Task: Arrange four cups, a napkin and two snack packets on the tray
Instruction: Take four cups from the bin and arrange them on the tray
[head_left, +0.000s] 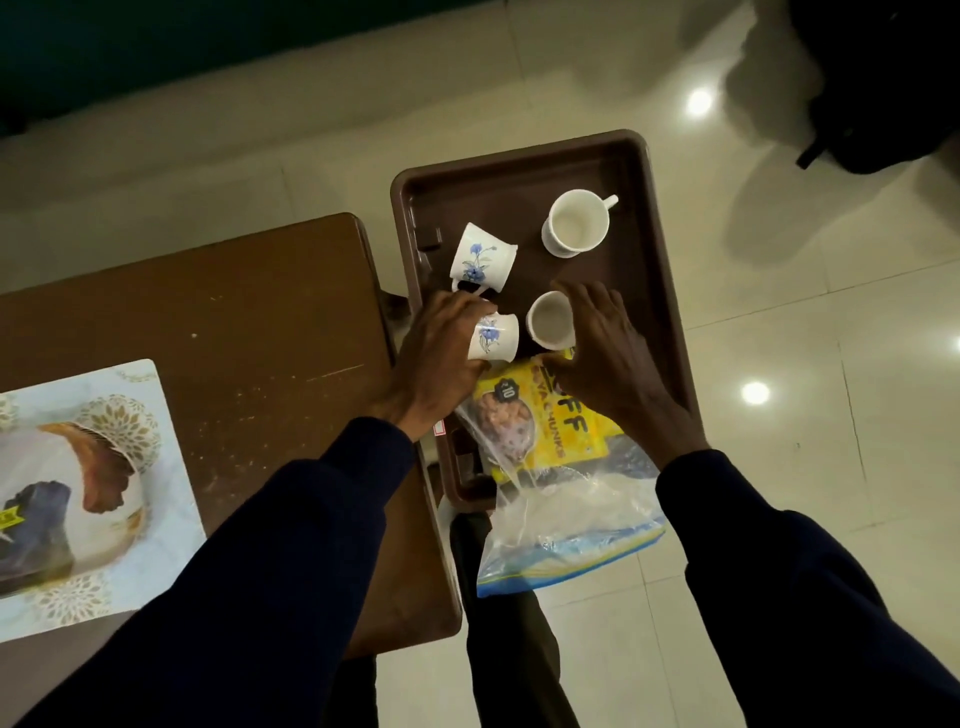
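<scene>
A brown tray (660, 260) holds white cups. One cup (576, 222) stands upright at the far right, a blue-flowered cup (480, 258) lies tilted at the left. My left hand (436, 353) grips another blue-flowered cup (496, 338) on its side. My right hand (608, 353) wraps a plain white cup (548, 319) that stands upright. A yellow snack packet (561, 421) lies at the tray's near end under my right wrist, and a clear plastic packet (561, 525) with a blue edge hangs over the near rim. No napkin shows on the tray.
A brown wooden table (234, 332) stands left of the tray, with a printed placemat or bag (78, 499) on its near left. The tray rests on a stand over glossy floor tiles (831, 415). A dark bag (883, 78) sits far right on the floor.
</scene>
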